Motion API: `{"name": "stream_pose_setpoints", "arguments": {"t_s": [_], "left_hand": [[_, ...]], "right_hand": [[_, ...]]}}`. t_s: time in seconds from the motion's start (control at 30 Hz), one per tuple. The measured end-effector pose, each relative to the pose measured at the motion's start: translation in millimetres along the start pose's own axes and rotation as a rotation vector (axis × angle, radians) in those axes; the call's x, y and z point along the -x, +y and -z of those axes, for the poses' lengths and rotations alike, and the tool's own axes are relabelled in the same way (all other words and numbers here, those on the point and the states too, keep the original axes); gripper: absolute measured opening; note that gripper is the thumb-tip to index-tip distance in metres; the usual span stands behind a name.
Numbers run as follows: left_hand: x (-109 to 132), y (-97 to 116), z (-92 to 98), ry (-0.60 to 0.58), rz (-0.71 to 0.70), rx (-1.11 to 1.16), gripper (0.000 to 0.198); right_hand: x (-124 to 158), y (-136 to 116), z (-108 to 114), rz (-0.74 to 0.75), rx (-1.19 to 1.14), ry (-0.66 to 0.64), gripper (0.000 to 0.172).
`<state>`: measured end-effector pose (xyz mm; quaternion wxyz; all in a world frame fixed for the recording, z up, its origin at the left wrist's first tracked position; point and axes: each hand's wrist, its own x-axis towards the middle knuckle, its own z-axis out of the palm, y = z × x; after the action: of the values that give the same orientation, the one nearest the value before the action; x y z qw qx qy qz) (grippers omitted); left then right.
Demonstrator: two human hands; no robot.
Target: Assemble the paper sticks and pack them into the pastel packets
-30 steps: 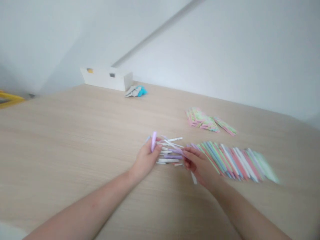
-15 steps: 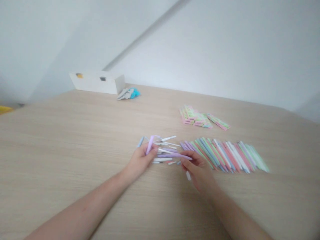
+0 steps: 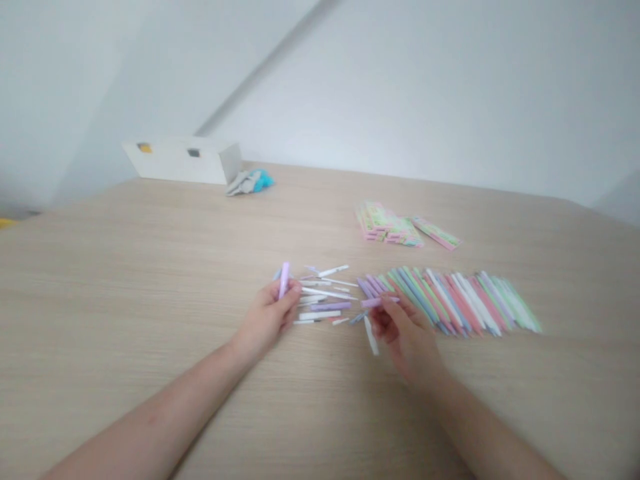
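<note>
My left hand is closed around a lilac pen piece that sticks up above the fingers. My right hand pinches a lilac pen piece at its fingertips, and a white piece pokes out below the palm. Between the two hands lies a loose pile of white and lilac pen parts. Just right of my right hand, a long row of pastel pens lies side by side on the wooden table.
A stack of pink and green packets lies beyond the pen row. At the far left stand a white box and a grey and blue cloth. A white wall rises behind the table.
My right hand has moved to the right with a lilac piece, away from the left hand. My left hand has turned its lilac piece more upright. The camera has shifted a little.
</note>
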<state>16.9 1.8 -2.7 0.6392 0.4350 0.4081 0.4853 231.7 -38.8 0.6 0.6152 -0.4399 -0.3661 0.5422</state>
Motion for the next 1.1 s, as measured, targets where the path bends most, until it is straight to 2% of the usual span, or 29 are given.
{"name": "stream_pose_setpoints", "arguments": {"t_s": [0.23, 0.3, 0.53, 0.67, 0.83, 0.97, 1.1], "left_hand": [[0.1, 2.4, -0.3, 0.011, 0.005, 0.038, 0.029], [0.2, 2.7, -0.1, 0.004, 0.005, 0.038, 0.028], [0.0, -1.5, 1.9, 0.001, -0.014, -0.036, 0.028], [-1.5, -5.0, 3.8, -0.006, -0.021, -0.103, 0.026], [-2.3, -6.1, 3.9, -0.004, -0.032, -0.128, 0.025], [-3.1, -6.8, 5.0, 0.003, -0.034, -0.164, 0.024], [-5.6, -8.8, 8.4, 0.024, -0.083, -0.304, 0.023]], "right_hand": [[0.3, 0.8, 0.4, 0.009, 0.026, -0.061, 0.013], [1.8, 2.1, -0.1, 0.038, 0.110, -0.121, 0.014], [11.1, 6.3, -1.1, 0.219, 0.639, -0.258, 0.020], [12.1, 5.9, 0.7, 0.321, 0.780, -0.288, 0.028], [12.5, 5.9, 0.5, 0.399, 0.832, -0.331, 0.036], [13.0, 9.1, 1.2, 0.357, 0.800, -0.292, 0.039], [11.1, 10.2, 1.8, 0.289, 0.809, -0.207, 0.027]]}}
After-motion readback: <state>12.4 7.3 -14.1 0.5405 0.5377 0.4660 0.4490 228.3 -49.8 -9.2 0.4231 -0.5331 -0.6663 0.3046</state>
